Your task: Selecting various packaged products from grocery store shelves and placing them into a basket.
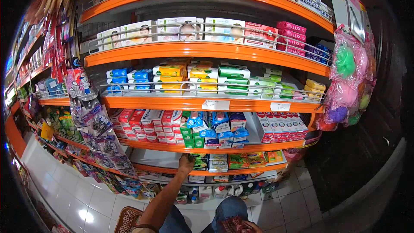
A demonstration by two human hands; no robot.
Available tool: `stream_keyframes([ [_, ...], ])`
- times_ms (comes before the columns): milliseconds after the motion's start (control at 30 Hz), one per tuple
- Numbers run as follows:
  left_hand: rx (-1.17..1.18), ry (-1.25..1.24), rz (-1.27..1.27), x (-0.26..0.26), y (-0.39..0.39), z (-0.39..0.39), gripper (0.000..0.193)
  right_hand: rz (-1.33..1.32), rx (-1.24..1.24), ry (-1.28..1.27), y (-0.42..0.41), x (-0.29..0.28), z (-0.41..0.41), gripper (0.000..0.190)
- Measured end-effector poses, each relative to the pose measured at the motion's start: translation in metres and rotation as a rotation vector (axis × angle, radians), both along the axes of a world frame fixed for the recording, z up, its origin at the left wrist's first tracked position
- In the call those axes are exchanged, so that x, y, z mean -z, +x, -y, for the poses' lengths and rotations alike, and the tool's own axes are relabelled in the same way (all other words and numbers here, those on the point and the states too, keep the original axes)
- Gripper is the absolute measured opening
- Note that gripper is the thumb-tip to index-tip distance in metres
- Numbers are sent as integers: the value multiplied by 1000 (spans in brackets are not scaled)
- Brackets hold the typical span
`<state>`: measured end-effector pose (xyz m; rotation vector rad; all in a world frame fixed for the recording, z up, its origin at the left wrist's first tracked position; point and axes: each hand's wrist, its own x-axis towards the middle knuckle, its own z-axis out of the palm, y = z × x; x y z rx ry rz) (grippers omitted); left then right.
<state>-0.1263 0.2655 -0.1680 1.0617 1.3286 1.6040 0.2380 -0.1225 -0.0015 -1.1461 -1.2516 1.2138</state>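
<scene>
My left hand reaches onto a low shelf and touches the left end of a row of green sachet packs. Its fingertips are partly hidden, so a firm hold on a pack cannot be made out. Right of these packs stand white Clear sachet packs, then green and orange sachet packs. By my knee, at the bottom edge of the view, my right hand holds a red patterned cloth. Part of that hand is cut off by the frame.
An orange shelf edge runs just above my left hand. Above it sit toothpaste boxes and blue-and-white packs. Hanging packets flank the left side, bath sponges the right. A woven basket stands beside my leg.
</scene>
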Motion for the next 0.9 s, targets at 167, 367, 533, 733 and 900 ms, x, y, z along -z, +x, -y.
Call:
stream_keyframes([
  [167,67,8,-592,-67,64,41,53,-22,117,-60,8,15,0,42],
  [367,27,139,-378,-12,5,30,57,22,17,-69,1,4,-2,41],
  [533,101,108,-609,-62,59,44,57,-22,105,-92,9,15,0,40],
  [733,-18,305,-396,-49,35,73,49,37,47,-37,18,22,-10,37],
  [900,-137,206,-439,-59,32,176,39,550,71,186,41,-42,-29,40],
])
